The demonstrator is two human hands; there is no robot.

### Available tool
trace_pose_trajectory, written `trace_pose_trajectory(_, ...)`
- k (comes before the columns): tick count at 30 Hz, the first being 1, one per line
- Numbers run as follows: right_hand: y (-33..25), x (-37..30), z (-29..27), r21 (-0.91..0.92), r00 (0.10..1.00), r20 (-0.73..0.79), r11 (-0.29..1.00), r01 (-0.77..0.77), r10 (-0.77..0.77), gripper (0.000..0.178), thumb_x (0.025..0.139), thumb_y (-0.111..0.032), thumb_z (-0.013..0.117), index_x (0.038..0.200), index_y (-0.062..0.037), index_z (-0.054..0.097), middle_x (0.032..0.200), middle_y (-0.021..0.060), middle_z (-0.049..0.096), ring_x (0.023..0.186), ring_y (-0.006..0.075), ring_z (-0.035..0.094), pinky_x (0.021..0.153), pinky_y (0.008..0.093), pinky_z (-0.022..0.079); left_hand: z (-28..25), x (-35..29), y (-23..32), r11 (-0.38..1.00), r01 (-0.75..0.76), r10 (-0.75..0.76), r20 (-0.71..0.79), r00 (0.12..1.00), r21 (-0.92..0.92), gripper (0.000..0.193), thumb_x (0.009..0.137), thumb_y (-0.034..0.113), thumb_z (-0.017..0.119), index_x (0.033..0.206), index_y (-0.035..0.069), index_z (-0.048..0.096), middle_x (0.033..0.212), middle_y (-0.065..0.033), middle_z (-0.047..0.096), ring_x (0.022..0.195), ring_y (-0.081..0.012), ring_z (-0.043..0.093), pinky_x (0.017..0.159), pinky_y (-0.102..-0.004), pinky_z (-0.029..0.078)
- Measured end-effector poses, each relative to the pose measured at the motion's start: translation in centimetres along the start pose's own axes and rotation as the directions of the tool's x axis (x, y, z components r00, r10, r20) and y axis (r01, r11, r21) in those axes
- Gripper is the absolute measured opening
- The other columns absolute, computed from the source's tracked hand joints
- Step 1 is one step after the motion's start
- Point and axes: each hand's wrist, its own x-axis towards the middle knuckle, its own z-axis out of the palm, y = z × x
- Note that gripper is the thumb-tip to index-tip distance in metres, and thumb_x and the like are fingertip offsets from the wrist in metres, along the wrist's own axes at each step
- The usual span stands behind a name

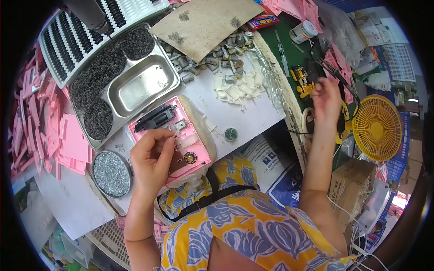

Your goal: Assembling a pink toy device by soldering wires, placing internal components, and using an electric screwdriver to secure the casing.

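A pink plastic housing (204, 153) lies in front of me on a plastic-wrapped block. It carries a black mechanism (156, 118), a small metal motor (181, 125) and a round black-and-gold part (190, 157). My left hand (151, 156) is over its left side, thumb and index finger pinched together near the motor; what they hold is too small to make out. Out to the right, my right hand (326, 98) is raised with curled fingers, beside a yellow-and-black device (301, 81) and a coiled metal spring holder (329, 68). Anything in those fingers is hidden.
Left of the housing stand a steel tray (174, 86) of dark springs and a round dish of small metal pieces (111, 174). Several motors (230, 52), white plastic parts (239, 88) and a small green-filled cup (230, 134) lie beyond. A yellow fan (377, 128) stands right.
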Motion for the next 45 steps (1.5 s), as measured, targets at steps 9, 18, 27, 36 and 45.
trace_pose_trajectory(9, -2.4, 9.8, -12.1, -0.256, 0.943, -0.315, 0.967, 0.02, -0.103, 0.016, 0.094, -0.02, 0.073, 0.098, -0.0048, 0.068, 0.078, 0.0033, 0.062, 0.065, 0.0121, 0.056, 0.057, 0.0273, 0.047, 0.4, 0.2, 0.8, 0.981, -0.078, 0.082, -0.017, 0.996, 0.175, 0.01, 0.088, 0.003, 0.074, 0.097, 0.003, 0.07, 0.073, -0.0052, 0.063, 0.058, -0.0114, 0.058, 0.052, -0.0275, 0.046)
trace_pose_trajectory(18, -2.6, -6.3, -1.8, 0.247, 0.994, 0.005, 0.963, 0.104, -0.109, 0.037, 0.094, -0.02, 0.061, 0.117, 0.009, 0.058, 0.097, 0.0133, 0.062, 0.089, 0.0256, 0.059, 0.08, 0.0369, 0.05, 1.4, 1.9, -1.1, 0.773, -0.298, 0.386, -0.043, 0.921, 0.56, 0.015, 0.07, 0.012, 0.082, 0.082, 0.01, 0.073, 0.109, -0.0042, 0.061, 0.105, -0.0289, 0.052, 0.091, -0.0444, 0.037)
trace_pose_trajectory(27, 6.0, -16.6, 9.1, -0.241, 0.717, 0.691, 0.963, 0.117, 0.086, 0.025, 0.086, 0.002, 0.074, 0.106, 0.0018, 0.059, 0.087, 0.0042, 0.062, 0.073, 0.0069, 0.052, 0.068, 0.0215, 0.042, 1.6, 1.8, -1.2, 0.7, -0.289, 0.385, -0.004, 0.923, 0.653, 0.017, 0.068, 0.014, 0.084, 0.082, 0.011, 0.075, 0.113, -0.0049, 0.061, 0.107, -0.0295, 0.051, 0.093, -0.043, 0.036)
trace_pose_trajectory(36, 6.6, -16.8, 9.7, -0.255, 0.692, 0.717, 0.955, 0.151, 0.082, 0.025, 0.086, 0.0, 0.075, 0.106, 0.0011, 0.06, 0.083, 0.0019, 0.059, 0.071, 0.0052, 0.048, 0.065, 0.021, 0.039, 1.3, 1.8, -1.4, 0.696, -0.292, 0.384, 0.003, 0.923, 0.656, 0.018, 0.068, 0.015, 0.083, 0.083, 0.012, 0.074, 0.114, -0.0047, 0.06, 0.108, -0.0298, 0.05, 0.094, -0.0435, 0.035)
trace_pose_trajectory(45, 6.9, -16.5, 9.8, -0.219, 0.613, 0.79, 0.933, 0.286, -0.003, 0.028, 0.083, -0.001, 0.078, 0.106, 0.001, 0.061, 0.079, 0.0049, 0.062, 0.065, 0.0093, 0.052, 0.06, 0.0237, 0.04, 1.3, 1.8, -1.4, 0.693, -0.295, 0.387, 0.007, 0.922, 0.658, 0.017, 0.069, 0.014, 0.083, 0.084, 0.012, 0.074, 0.113, -0.0047, 0.06, 0.107, -0.0296, 0.05, 0.093, -0.0436, 0.035)
